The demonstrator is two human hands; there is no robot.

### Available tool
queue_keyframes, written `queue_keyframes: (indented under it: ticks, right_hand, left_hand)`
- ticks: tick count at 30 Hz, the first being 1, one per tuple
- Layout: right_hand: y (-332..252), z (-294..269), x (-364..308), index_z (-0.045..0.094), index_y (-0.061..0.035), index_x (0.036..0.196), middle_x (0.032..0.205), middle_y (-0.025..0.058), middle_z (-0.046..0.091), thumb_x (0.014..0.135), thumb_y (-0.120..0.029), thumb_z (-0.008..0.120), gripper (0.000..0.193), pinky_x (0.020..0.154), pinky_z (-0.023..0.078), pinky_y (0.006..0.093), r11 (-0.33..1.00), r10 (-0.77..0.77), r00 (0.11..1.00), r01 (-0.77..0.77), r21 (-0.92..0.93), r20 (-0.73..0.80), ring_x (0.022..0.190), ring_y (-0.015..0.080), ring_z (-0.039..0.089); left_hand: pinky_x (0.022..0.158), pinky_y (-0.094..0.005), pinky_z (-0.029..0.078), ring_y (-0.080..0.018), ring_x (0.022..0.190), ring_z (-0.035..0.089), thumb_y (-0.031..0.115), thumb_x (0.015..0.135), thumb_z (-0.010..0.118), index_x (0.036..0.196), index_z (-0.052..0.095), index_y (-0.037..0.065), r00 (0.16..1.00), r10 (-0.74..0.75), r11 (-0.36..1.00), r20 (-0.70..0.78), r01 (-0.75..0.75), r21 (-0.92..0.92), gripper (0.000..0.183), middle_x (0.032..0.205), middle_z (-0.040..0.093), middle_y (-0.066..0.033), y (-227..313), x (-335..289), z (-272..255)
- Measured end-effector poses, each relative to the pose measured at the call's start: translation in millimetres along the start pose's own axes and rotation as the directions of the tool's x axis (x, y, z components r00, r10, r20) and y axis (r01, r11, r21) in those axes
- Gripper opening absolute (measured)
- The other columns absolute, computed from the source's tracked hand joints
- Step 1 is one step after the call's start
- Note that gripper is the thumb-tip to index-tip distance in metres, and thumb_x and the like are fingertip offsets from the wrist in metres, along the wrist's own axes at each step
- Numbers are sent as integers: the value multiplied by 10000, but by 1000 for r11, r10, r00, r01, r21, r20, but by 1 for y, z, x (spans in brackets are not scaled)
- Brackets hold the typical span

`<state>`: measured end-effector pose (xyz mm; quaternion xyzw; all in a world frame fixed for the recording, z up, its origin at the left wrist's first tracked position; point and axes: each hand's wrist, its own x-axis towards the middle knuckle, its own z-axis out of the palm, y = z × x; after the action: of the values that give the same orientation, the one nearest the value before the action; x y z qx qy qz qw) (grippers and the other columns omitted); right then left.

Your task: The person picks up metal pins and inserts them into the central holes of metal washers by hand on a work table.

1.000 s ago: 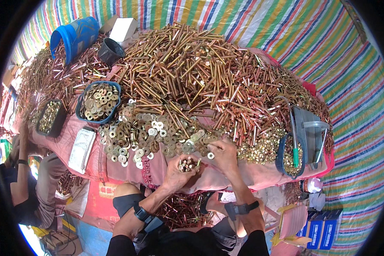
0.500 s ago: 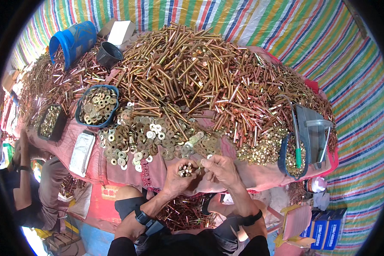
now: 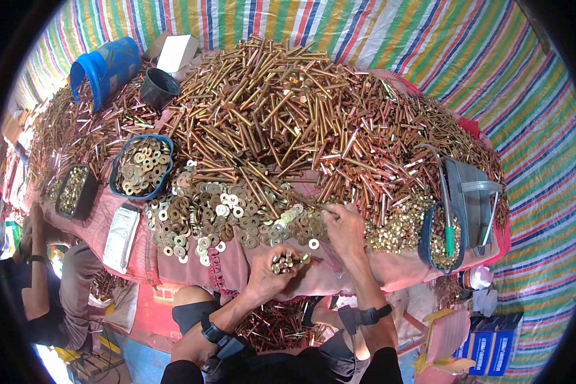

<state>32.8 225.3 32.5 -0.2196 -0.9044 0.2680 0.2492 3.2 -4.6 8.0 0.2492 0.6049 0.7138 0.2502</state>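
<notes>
My left hand [image 3: 270, 275] is closed around a small bundle of brass bolts [image 3: 284, 262], their heads pointing up, held just above the near edge of the pink cloth-covered table [image 3: 237, 272]. My right hand [image 3: 343, 227] reaches forward onto the table, its fingers resting at the foot of the big heap of long brass bolts [image 3: 288, 121]. Whether it pinches a bolt is hidden by the fingers. A spread of flat brass washers [image 3: 224, 221] lies just left of that hand.
A blue tray of washers [image 3: 141, 168] and a dark tray of small parts [image 3: 74, 190] sit at the left. A blue bucket [image 3: 102, 67], black cup [image 3: 159, 86] and white box [image 3: 176, 52] stand at the back. A tub of nuts [image 3: 438, 237] is right. Another person's arm [image 3: 37, 281] is at far left.
My right hand moved away from the left hand's bundle, forward and right to the base of the bolt heap. My left hand stayed low, still gripping the bundle.
</notes>
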Motion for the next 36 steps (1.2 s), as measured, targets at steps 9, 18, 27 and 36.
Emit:
queue_keyframes:
  ticks: [9, 18, 27, 36]
  right_hand:
    - [-3, 11, 18, 754, -62, 1055, 966, 163, 709, 906, -217, 774, 216, 772, 554, 447, 982, 20, 994, 0, -187, 103, 881, 332, 711]
    - [-18, -56, 8, 720, -13, 1059, 858, 29, 702, 946, -170, 811, 214, 574, 486, 207, 599, 203, 972, -219, 771, 119, 682, 76, 630]
    - [-59, -74, -19, 708, -9, 962, 842, 21, 687, 932, -185, 830, 217, 576, 476, 207, 653, -6, 988, -111, 749, 152, 640, 58, 586]
    - [-74, -65, -31, 694, 7, 938, 743, 23, 638, 912, -176, 839, 235, 581, 452, 259, 894, -124, 992, 102, 436, 23, 658, 68, 553]
  left_hand:
    - [792, -260, 526, -84, 879, 620, -72, 893, 718, 1027, 649, 4, 996, -92, 994, -21, 90, -68, 169, 935, 685, -25, 10, 2, -4]
    - [752, -260, 521, -76, 840, 615, -54, 892, 732, 1011, 666, 12, 999, 33, 999, -27, -33, 6, 151, 900, 693, -19, 3, 4, -1]
    - [789, -269, 522, -92, 869, 619, -95, 847, 734, 1014, 663, 16, 999, -32, 998, -13, 33, 60, 212, 921, 684, -21, 9, 1, -1]
    - [850, -273, 520, -107, 948, 626, -108, 824, 739, 1033, 666, 13, 998, -68, 993, 14, 66, 102, 252, 1026, 702, -31, 8, -1, -1]
